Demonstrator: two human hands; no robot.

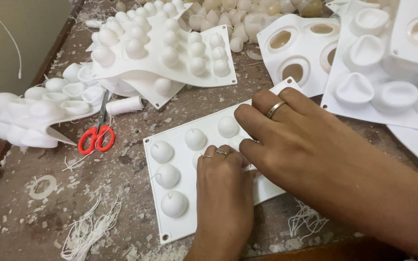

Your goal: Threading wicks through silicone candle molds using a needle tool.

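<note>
A flat white silicone mould [182, 163] with rows of round domes lies on the worn brown table. Wick ends stick out of some domes [162, 152]. My left hand [223, 183] comes in from the bottom edge, its fingers curled down onto the middle of the mould, with rings on two fingers. My right hand [291, 140] reaches in from the right. Its ringed fingers are laid over the mould's right half, touching the left hand's fingertips. Whatever sits between the fingertips is hidden.
Red-handled scissors [96, 138] and a white thread spool [124, 105] lie left of the mould. Loose wick strands [90, 227] lie near the front. More white moulds are stacked at the back [170, 53], left [35, 113] and right [378, 77]. Wax crumbs cover the table.
</note>
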